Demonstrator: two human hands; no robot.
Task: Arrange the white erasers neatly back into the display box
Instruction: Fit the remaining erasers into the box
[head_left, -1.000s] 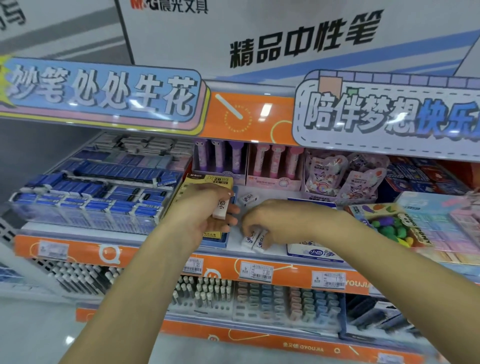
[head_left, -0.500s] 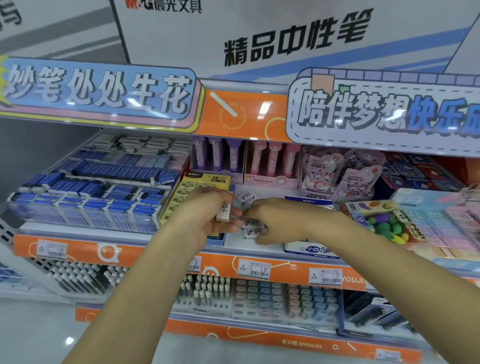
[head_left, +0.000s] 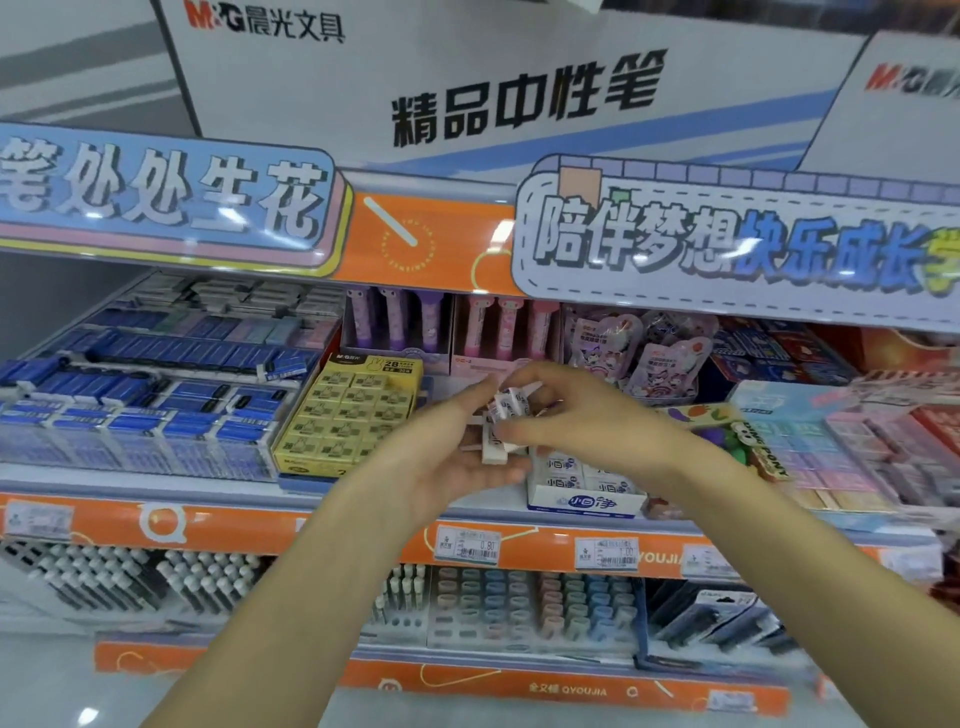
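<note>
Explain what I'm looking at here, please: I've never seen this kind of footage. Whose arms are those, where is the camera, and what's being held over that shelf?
There is no machine: a person works with bare hands, and the single camera sits on their head, looking forward and down at a shop shelf. The left hand is cupped palm-up and holds a white eraser. The right hand pinches a few more small white erasers just above it. Below and right of the hands stands the white display box, with some erasers already inside. Left of the hands is a yellow box of erasers, and further left are blue packs. Motion blur hides the exact eraser count.
</note>
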